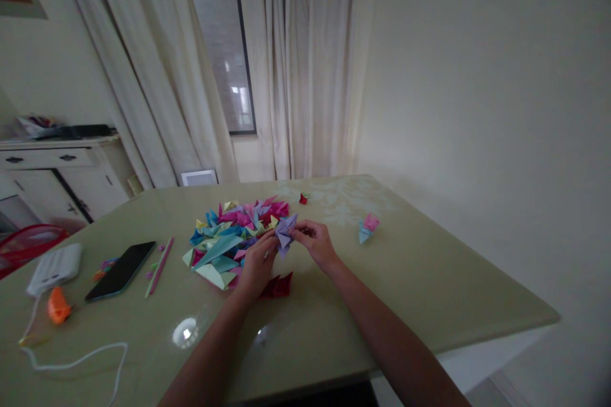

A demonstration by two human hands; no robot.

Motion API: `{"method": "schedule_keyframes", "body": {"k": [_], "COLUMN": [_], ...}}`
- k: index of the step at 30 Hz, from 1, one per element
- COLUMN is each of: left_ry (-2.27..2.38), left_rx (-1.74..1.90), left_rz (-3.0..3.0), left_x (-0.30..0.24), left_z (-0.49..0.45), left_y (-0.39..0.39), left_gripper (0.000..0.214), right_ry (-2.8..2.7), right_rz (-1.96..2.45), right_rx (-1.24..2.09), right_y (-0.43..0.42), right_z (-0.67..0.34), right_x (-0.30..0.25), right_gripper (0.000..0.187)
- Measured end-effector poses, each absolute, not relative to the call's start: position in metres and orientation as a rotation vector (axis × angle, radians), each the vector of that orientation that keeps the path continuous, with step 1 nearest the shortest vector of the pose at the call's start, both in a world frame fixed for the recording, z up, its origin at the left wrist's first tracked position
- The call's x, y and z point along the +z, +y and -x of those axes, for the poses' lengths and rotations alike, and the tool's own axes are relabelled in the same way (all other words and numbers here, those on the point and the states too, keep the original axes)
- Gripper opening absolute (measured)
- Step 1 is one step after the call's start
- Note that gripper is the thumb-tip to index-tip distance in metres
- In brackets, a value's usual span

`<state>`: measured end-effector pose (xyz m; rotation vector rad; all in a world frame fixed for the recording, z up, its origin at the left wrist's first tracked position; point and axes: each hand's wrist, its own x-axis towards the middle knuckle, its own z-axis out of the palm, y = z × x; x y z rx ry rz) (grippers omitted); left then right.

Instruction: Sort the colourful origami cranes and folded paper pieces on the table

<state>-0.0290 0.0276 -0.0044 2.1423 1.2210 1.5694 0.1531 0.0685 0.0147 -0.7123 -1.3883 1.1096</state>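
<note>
A purple folded-paper piece (pixel 285 234) with several points is held between my two hands, just above the table. My left hand (pixel 260 261) pinches it from the left, and my right hand (pixel 316 240) grips its right side with the fingertips. Close behind and left of my left hand spreads a heap of colourful folded papers (pixel 222 248) in teal, pink, yellow, blue and pale green. Dark red folded paper (pixel 279 286) lies on the table just below the hands, partly hidden by my left wrist.
A pink and blue folded piece (pixel 368 227) lies to the right, a small red one (pixel 303 199) behind. On the left are a black phone (pixel 121 270), a pink and green stick (pixel 160 267), a white power strip (pixel 56 267), an orange object (pixel 58 306) and a white cable (pixel 79 364).
</note>
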Motion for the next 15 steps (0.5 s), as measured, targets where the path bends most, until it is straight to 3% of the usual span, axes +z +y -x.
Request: {"method": "schedule_keyframes", "body": {"k": [8, 15], "left_ry": [1.208, 1.166], "left_rx": [1.728, 1.719], "left_rz": [-1.986, -1.964], "left_x": [-0.005, 0.000], "left_z": [0.027, 0.023], "left_y": [0.032, 0.027], "left_gripper": [0.025, 0.025], "right_ry": [-1.273, -1.373], "right_rz": [0.593, 0.695], "right_rx": [1.092, 1.047], "right_y": [0.062, 0.069], "right_z": [-0.154, -0.151], "right_x": [0.024, 0.011], "right_gripper": [0.032, 0.019]}}
